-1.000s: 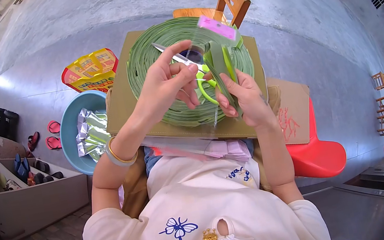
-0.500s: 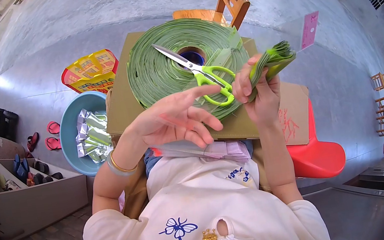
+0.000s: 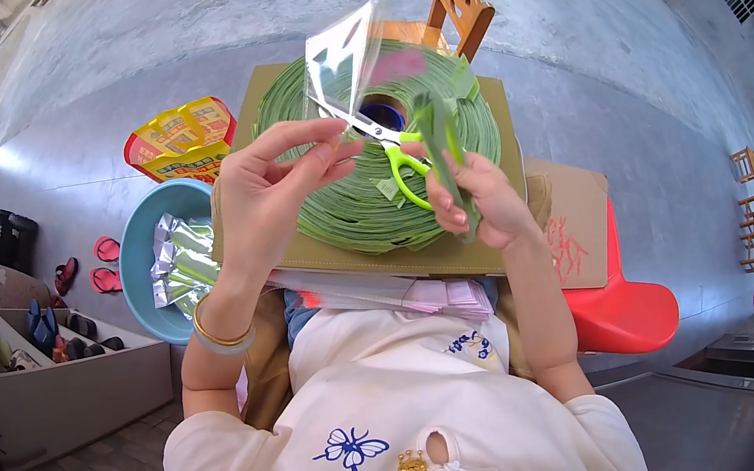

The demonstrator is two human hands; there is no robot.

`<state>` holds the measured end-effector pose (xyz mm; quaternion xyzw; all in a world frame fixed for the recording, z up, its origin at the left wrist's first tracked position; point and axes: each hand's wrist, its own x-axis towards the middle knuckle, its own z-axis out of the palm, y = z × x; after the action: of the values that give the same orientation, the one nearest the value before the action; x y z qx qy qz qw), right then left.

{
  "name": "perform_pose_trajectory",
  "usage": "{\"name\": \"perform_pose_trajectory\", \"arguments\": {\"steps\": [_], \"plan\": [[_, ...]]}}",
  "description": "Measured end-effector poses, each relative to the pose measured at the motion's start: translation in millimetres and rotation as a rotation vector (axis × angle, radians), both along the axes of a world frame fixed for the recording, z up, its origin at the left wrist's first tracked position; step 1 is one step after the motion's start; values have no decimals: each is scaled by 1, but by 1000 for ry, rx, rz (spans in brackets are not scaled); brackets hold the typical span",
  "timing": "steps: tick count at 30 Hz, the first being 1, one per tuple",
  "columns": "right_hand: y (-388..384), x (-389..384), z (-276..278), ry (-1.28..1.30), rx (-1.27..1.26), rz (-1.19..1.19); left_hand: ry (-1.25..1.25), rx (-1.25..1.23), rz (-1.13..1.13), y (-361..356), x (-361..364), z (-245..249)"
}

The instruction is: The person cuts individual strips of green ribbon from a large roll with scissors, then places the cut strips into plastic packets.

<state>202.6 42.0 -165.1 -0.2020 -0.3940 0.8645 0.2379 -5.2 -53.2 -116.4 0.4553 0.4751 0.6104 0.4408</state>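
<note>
My left hand (image 3: 265,189) is closed in a pinch on the edge of a clear plastic bag (image 3: 345,53), which stands up and away from me and shows a blurred pink patch (image 3: 398,64). In my right hand (image 3: 491,201) is a folded bundle of green strips (image 3: 440,150), gripped upright and a little blurred. Below both hands lies a large flat roll of green strip (image 3: 333,213). Scissors with lime-green handles (image 3: 399,177) rest on the roll, partly hidden by the bag and my right hand.
Left of the board (image 3: 263,90) under the roll stands a blue basin (image 3: 136,276) holding silvery-green packets (image 3: 181,258). A yellow-red bag (image 3: 182,140) is behind it. Flat plastic sleeves (image 3: 388,299) lie on my lap. A red chair (image 3: 623,304) and cardboard (image 3: 579,222) are at right.
The clear bag has gone from beside my right hand to my left hand's pinch. My left hand closed and moved left; my right hand came lower and inward with the green bundle.
</note>
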Motion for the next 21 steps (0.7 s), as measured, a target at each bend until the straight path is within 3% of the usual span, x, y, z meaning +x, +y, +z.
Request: {"name": "perform_pose_trajectory", "arguments": {"steps": [5,10,13,16,21], "plan": [[-11,-4,6,-3,-15,132,-35,5,126,7,2,-26],[-21,-6,19,-91,50,42,-106,28,129,11,2,-49],[-27,-11,22,-139,96,24,151,-53,160,9,-1,-49],[-29,-13,22,-114,91,-13,173,-34,158,8,3,-45],[-26,-15,22,-238,86,-127,75,-37,104,6,5,-55]]}}
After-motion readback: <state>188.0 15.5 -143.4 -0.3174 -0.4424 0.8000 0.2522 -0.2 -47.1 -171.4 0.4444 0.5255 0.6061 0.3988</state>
